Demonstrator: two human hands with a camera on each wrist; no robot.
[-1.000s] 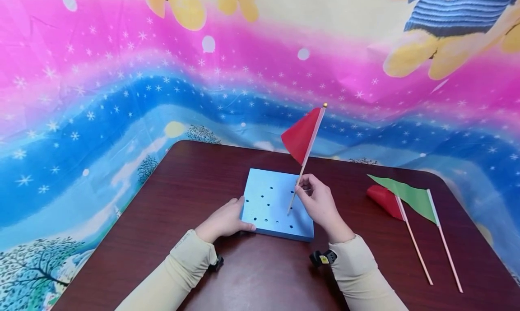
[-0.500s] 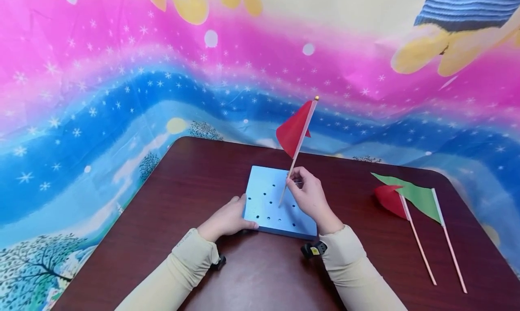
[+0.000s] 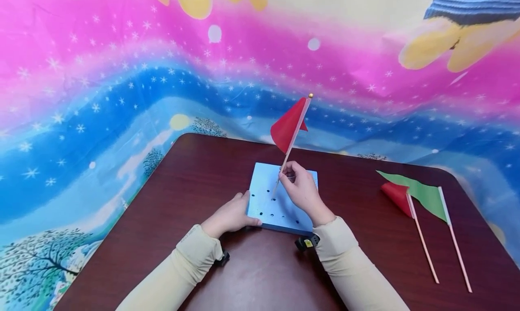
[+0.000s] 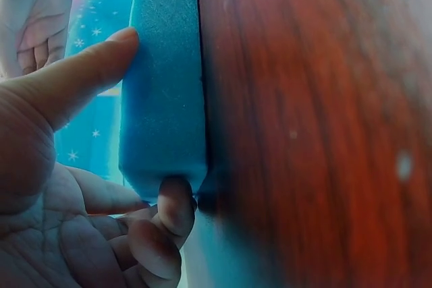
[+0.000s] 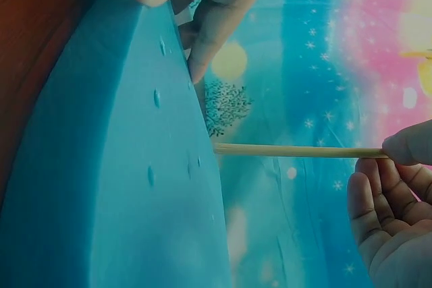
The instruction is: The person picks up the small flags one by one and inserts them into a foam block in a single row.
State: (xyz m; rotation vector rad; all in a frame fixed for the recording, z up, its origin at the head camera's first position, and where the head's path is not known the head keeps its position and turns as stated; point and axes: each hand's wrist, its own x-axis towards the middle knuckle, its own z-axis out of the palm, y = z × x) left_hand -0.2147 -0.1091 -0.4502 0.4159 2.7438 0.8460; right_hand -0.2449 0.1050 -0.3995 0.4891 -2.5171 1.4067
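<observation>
At frame centre, the right hand (image 3: 301, 191) pinched the red paper flag's wooden stick (image 3: 284, 163), tilted upper-right, tip touching the blue foam block (image 3: 264, 207); the left hand (image 3: 229, 217) gripped the block's left edge.

A dark reddish-brown wooden table with rounded corners (image 3: 170, 220) is seen from above, its grain polished and faintly glossy. Behind and around it, a large printed fabric backdrop (image 3: 122, 76) is hung, its surface slightly creased. Bands of bright pink, deep blue and pale blue are spread across the backdrop, scattered with white snowflakes and pale round dots. Yellow cartoon feet (image 3: 195, 2) and a blue striped cartoon garment (image 3: 471, 8) are printed near the top, and dark bare trees (image 3: 40, 261) are printed low at the left. The scene is evenly and brightly lit.
</observation>
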